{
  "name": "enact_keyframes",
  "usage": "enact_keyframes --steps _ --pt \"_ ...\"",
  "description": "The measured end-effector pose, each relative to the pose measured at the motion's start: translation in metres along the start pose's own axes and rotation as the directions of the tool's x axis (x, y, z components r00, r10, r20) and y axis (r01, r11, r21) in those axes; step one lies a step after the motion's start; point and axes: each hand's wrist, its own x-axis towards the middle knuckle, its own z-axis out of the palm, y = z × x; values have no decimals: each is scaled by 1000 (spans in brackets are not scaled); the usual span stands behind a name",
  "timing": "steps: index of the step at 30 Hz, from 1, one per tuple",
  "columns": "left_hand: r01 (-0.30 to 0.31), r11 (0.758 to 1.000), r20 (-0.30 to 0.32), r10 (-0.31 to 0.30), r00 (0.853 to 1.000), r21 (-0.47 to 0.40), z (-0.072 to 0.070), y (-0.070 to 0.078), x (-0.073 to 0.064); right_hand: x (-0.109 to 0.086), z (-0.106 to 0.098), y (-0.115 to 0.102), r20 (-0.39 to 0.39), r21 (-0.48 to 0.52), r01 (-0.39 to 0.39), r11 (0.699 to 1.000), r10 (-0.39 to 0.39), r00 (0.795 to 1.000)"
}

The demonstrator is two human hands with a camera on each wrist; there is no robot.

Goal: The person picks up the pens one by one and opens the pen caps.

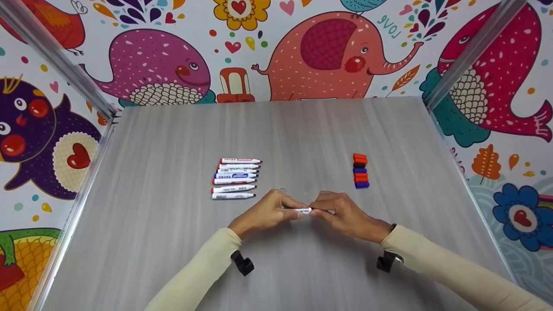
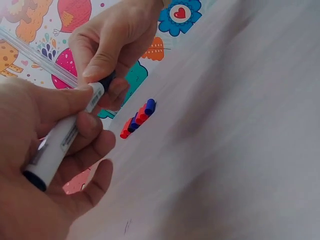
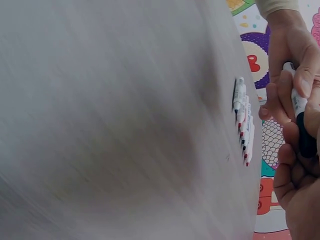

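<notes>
My left hand (image 1: pixel 268 210) holds a white marker (image 2: pixel 56 147) by its barrel, thumb on top and fingers beneath. The marker has a dark end plug, seen in the left wrist view. At its other end my right hand (image 1: pixel 345 214) grips the dark cap (image 3: pixel 306 137) between thumb and fingers. Both hands meet over the middle of the table, and the fingers hide part of the barrel. To the left lies a row of several white markers (image 1: pixel 233 196), uncapped, dark tips pointing right. Off to the right, several loose caps (image 1: pixel 361 178) in red, blue and black lie in a column.
The grey wood-grain table (image 1: pixel 173 268) carries all of this. A small dark scribble (image 2: pixel 127 226) marks its surface. Printed cartoon walls stand behind and at both sides, with metal posts (image 1: pixel 468 54) at the far corners.
</notes>
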Motion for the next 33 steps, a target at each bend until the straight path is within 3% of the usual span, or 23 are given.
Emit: enact_keyframes --steps 14,23,33 --pt "19 997 20 -18 1000 -77 -2 -2 2 -1 3 4 -11 -79 98 992 -99 995" --pt "14 990 38 -8 999 -141 -5 0 1 3 3 3 -43 -123 240 963 -247 968" --pt "14 988 52 -6 999 -156 -7 -1 -1 3 5 3 -16 -230 309 923 -321 947"
